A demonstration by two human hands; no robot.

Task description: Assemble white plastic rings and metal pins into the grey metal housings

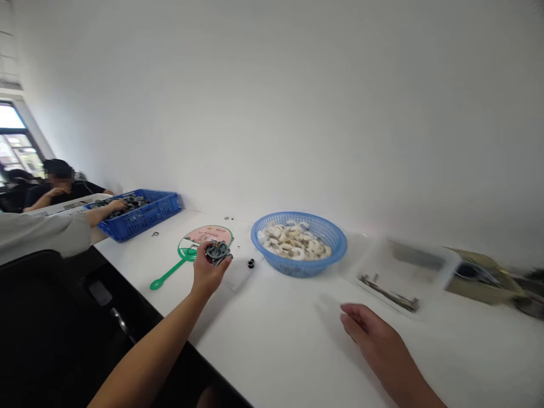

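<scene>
My left hand [207, 273] is closed around a grey cast-metal carburetor [217, 251] with small brass parts, held up over the table. My right hand [374, 334] is above the table at the right front, fingers loosely bent, a small gap between thumb and forefinger. I see nothing in it. Between and beyond the hands stands a blue round basket [300, 267] of whitish ring-shaped parts [293, 241]. Small black rings [250, 263] lie just right of the carburetor. Behind my left hand is a round hand fan [170, 275] with a green handle.
At the right is a clear plastic tray [429, 277] with thin metal pieces, beside a blurred brown box [476, 289]. A blue crate [140, 221] of metal parts stands at the far left, where a co-worker's hand [117, 205] reaches in. Another person sits beyond.
</scene>
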